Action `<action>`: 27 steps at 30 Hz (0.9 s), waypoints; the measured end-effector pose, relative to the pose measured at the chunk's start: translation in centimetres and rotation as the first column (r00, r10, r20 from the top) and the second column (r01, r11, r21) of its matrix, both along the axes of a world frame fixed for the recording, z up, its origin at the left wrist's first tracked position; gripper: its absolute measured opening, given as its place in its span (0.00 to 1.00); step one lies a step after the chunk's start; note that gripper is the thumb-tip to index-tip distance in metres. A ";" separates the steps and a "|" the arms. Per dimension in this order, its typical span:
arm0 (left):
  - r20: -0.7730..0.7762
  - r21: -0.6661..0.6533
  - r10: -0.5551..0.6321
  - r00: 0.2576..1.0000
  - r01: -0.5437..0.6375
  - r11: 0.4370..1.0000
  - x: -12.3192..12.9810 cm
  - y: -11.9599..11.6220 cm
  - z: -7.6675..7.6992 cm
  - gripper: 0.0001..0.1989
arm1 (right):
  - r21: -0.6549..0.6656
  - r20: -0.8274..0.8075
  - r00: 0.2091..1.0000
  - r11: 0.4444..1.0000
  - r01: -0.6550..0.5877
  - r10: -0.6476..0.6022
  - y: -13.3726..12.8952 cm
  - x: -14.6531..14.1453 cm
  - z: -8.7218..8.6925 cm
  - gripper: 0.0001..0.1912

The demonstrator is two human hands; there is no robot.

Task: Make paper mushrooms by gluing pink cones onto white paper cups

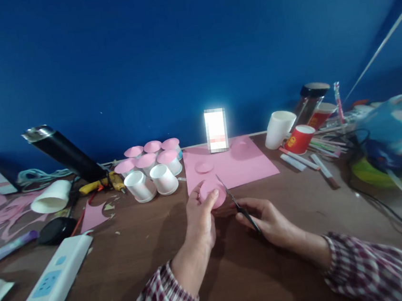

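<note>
While the left grip (200, 222) pinches a pink paper circle (209, 186) under its thumb, just below centre frame, I see the right grip (267, 219) clasping scissors (242, 210), blades beside the circle's edge.

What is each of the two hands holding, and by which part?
Left hand: a pink disc, at its left side, thumb on its face. Right hand: scissors, by the black handle.

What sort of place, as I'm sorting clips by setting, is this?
Probably a craft worktable: there are scissors in the right hand, a pink sheet and cut pink scraps.
</note>
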State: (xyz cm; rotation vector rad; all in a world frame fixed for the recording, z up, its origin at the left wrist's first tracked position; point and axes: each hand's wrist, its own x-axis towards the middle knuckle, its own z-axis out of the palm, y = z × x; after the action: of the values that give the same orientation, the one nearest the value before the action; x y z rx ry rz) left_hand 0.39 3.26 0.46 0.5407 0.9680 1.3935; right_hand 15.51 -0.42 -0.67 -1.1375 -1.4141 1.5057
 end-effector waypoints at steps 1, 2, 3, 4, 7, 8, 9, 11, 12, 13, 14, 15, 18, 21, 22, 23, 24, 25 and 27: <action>0.000 0.000 0.001 1.000 -0.001 1.000 0.0 0.0 0.0 0.30 | -0.004 -0.001 1.000 1.000 -0.004 0.004 0.0 0.0 0.1 0.21; -0.001 -0.001 0.000 1.000 0.000 1.000 0.0 0.0 0.1 0.30 | -0.004 0.001 1.000 1.000 -0.006 0.006 0.0 0.0 0.2 0.20; 0.000 -0.005 0.001 1.000 -0.001 1.000 0.0 -0.1 0.1 0.30 | -0.002 0.003 1.000 1.000 -0.004 0.004 0.0 -0.1 0.2 0.20; 0.001 -0.010 0.003 1.000 -0.003 1.000 0.0 -0.1 0.1 0.30 | 0.002 0.004 1.000 1.000 0.001 -0.001 0.0 -0.1 0.3 0.20; 0.001 -0.023 0.010 1.000 -0.010 1.000 0.0 -0.1 0.0 0.30 | -0.005 0.010 1.000 1.000 0.010 -0.010 0.0 -0.1 0.3 0.20; 0.001 -0.026 0.011 1.000 -0.011 1.000 0.1 -0.1 0.0 0.30 | -0.010 0.013 1.000 1.000 0.013 -0.013 0.0 -0.1 0.2 0.21; 0.000 -0.028 0.013 1.000 -0.013 1.000 0.1 -0.1 0.0 0.30 | -0.013 0.017 1.000 1.000 0.016 -0.015 -0.1 -0.1 0.1 0.21; -0.008 -0.035 0.015 1.000 -0.016 0.999 0.1 -0.1 0.0 0.31 | -0.013 0.021 1.000 1.000 0.015 -0.015 -0.1 -0.1 0.1 0.22; -0.011 -0.040 0.015 1.000 -0.015 0.999 0.1 -0.1 0.1 0.31 | -0.005 0.019 1.000 1.000 0.015 -0.015 -0.1 0.0 0.0 0.22; -0.016 -0.046 0.012 1.000 -0.013 0.999 0.1 -0.1 0.1 0.32 | 0.005 0.015 1.000 1.000 0.014 -0.014 -0.1 0.0 0.1 0.22; -0.021 -0.052 0.011 1.000 -0.012 0.999 0.1 0.0 0.1 0.32 | 0.014 0.014 1.000 1.000 0.012 -0.012 -0.1 0.0 0.1 0.22; -0.026 -0.056 0.008 1.000 -0.010 0.998 0.1 0.0 0.1 0.32 | 0.019 0.012 1.000 1.000 0.011 -0.011 -0.1 0.0 0.2 0.22; -0.030 -0.054 0.011 0.999 -0.012 0.998 0.0 0.0 0.0 0.32 | 0.023 0.002 1.000 1.000 0.008 -0.008 -0.1 0.0 0.4 0.21; -0.018 -0.035 0.007 1.000 -0.007 0.999 0.0 0.0 -0.1 0.31 | 0.035 -0.007 1.000 0.999 -0.005 0.006 -0.1 0.0 0.4 0.20; -0.017 -0.031 0.007 1.000 -0.007 1.000 0.0 0.0 -0.1 0.31 | 0.040 -0.008 1.000 0.999 -0.005 0.005 -0.1 0.0 0.4 0.20; -0.019 -0.026 0.004 1.000 -0.004 1.000 0.0 0.0 -0.1 0.31 | 0.043 -0.007 1.000 0.999 -0.002 0.002 -0.1 0.1 0.4 0.20; -0.021 -0.019 -0.002 1.000 0.001 1.000 0.0 0.0 0.0 0.31 | 0.044 -0.003 1.000 0.999 0.004 -0.003 -0.1 0.1 0.4 0.20; -0.022 -0.013 -0.007 1.000 0.007 1.000 0.1 -0.1 0.1 0.31 | 0.043 0.003 1.000 0.999 0.007 -0.008 0.0 0.1 0.4 0.19; -0.019 -0.005 -0.025 1.000 0.024 1.000 0.1 -0.2 0.2 0.30 | 0.044 0.015 1.000 0.999 0.010 -0.010 0.0 0.1 0.4 0.20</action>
State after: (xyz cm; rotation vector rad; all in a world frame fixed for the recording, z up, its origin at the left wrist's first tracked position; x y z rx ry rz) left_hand 0.54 3.02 0.67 0.5616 0.9773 1.3659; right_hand 15.59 -0.42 -0.26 -1.1303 -1.4429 1.4548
